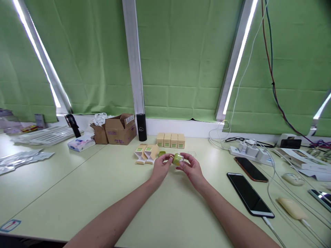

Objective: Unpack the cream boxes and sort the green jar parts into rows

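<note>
My left hand point(160, 167) and my right hand point(190, 168) meet over the middle of the pale green table point(77, 179), both gripping a small green jar point(177, 158) between their fingertips. Just behind the left hand lie two opened tan cartons point(146, 153) on their sides, with another small green piece point(162, 153) beside them. A row of several closed tan boxes point(170, 140) stands further back. A small clear item point(191, 153) lies behind my right hand.
A black cylinder point(141, 127) and brown cardboard boxes point(119, 129) stand at the back. Right of me lie two phones point(249, 194), a power strip point(249, 150) with cables, and booklets. A tissue pack point(80, 142) and plastic sheets lie left.
</note>
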Tool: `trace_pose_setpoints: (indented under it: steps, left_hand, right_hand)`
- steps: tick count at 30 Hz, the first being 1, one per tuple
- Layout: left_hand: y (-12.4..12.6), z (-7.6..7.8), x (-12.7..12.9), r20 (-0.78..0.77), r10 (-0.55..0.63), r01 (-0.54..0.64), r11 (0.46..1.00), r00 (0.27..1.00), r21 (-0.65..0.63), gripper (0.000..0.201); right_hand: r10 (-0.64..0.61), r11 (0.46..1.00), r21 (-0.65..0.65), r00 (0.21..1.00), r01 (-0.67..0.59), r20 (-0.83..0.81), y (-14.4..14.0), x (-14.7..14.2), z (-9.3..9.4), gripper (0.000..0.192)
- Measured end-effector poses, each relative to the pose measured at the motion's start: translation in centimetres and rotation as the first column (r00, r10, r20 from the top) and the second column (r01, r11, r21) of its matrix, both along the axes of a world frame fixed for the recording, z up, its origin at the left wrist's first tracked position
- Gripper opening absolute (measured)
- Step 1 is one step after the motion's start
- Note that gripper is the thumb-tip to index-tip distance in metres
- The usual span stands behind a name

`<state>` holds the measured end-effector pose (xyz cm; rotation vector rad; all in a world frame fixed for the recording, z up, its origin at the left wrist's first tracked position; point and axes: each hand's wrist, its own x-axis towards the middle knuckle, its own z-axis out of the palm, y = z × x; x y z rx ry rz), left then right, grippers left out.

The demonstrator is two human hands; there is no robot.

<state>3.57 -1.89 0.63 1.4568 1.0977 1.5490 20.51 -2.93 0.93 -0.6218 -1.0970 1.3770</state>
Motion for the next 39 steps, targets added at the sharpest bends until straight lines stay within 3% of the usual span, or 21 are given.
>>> trace_pose_setpoints:
  steps: [6, 12, 21, 26, 32, 35, 39]
  left_hand:
    - [-0.4, 0.3, -0.1, 0.088, -0.025, 0.027, 0.999, 0.996, -0.026, 0.032]
    - [-0.4, 0.4, -0.1, 0.117, -0.014, 0.016, 1.000, 0.993, -0.019, 0.032]
    - [-0.2, 0.2, -0.2, -0.031, 0.067, -0.066, 0.997, 0.997, 0.034, 0.027]
    - [-0.8, 0.2, 0.1, -0.200, 0.134, -0.121, 0.990, 0.971, 0.076, 0.016]
    - [-1.3, -0.1, 0.3, -0.323, 0.140, -0.101, 0.986, 0.936, 0.132, 0.013]
    - [-1.2, -0.2, 0.3, -0.330, 0.136, -0.093, 0.986, 0.934, 0.142, 0.012]
    - [-1.2, -0.3, 0.1, -0.349, 0.137, -0.098, 0.987, 0.927, 0.126, 0.013]
  right_hand:
    - [-0.056, 0.997, 0.058, 0.997, 0.052, 0.057, -0.1, -0.2, 0.0, 0.056]
    - [-0.032, 0.996, 0.081, 0.996, 0.026, 0.079, 0.1, -0.1, -0.3, 0.057]
    - [0.036, 0.995, 0.085, 0.985, -0.051, 0.166, 0.8, 0.0, -1.4, 0.064]
    - [-0.102, 0.977, 0.210, 0.928, 0.027, 0.357, 0.5, -0.3, -1.7, 0.059]
    - [-0.374, 0.899, 0.412, 0.742, 0.145, 0.556, 0.2, -0.1, -1.5, 0.055]
    - [-0.414, 0.888, 0.424, 0.706, 0.175, 0.575, 0.3, 0.1, -1.4, 0.055]
    - [-0.376, 0.909, 0.385, 0.719, 0.162, 0.584, 0.4, 0.2, -1.4, 0.057]
